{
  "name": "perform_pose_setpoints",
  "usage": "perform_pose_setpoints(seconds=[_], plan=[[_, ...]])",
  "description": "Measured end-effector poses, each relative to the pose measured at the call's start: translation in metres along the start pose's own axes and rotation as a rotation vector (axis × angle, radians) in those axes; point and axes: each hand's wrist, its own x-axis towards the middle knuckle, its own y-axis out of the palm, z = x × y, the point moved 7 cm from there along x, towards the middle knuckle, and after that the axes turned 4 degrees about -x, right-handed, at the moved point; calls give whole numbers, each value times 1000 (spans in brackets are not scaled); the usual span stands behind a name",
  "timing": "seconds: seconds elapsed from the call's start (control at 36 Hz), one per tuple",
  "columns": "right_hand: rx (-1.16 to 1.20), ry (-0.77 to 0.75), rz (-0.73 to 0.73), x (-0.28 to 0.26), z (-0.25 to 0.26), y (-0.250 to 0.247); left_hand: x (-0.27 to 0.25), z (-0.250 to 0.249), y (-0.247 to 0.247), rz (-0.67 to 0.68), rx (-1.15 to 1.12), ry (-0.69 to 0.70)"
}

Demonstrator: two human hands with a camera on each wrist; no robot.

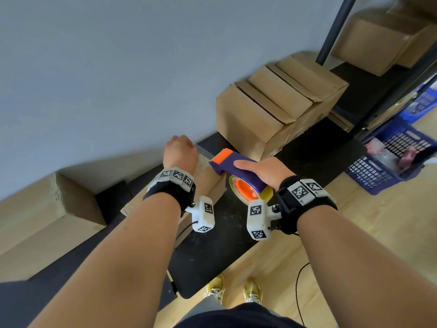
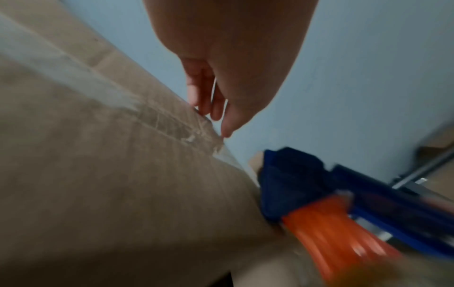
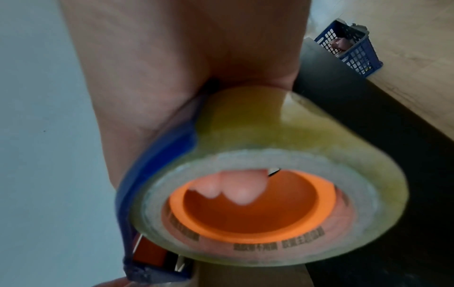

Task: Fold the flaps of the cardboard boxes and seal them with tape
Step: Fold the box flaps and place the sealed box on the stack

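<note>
Right hand [image 1: 268, 172] grips tape dispenser [image 1: 236, 170] at taped cardboard box [image 1: 208, 183]; left hand [image 1: 181, 153] fingertips [image 2: 226, 130], loosely extended, touch the box's far edge.

The black bench [image 1: 212, 252] carries several cardboard boxes [image 1: 272, 110], apparently some still unsealed.

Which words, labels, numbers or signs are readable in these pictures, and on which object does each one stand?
Nothing here can be quoted with certainty.
Tape roll core: a ring of dark printed characters, which look Chinese, too blurred to read.
Left wrist band and right wrist band: black-and-white square code markers; a tiny label beside one, too small to read.
Cardboard box under the left hand: faint marks under clear tape, not readable.
</note>
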Motion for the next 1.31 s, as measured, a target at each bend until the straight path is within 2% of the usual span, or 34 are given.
perform_pose_setpoints(seconds=[0.14,0.36,0.58,0.89,1.11,1.31], plan=[[5,-6,-12,-1,-1,1,-17,-8,10,20,58,49],[28,-22,6,-5,-10,4,-30,1,21,-36,-81,13],[20,23,88,-16,-40,-8,-37,-4,18,-85,-84,71],[8,57,174,-26,-67,-9,-44,-8,13,-76,-86,63],[-24,63,106,-12,-58,3,-54,-4,31,-10,-55,36],[7,108,62,-2,-52,1,-59,-5,37,-3,77,111]])
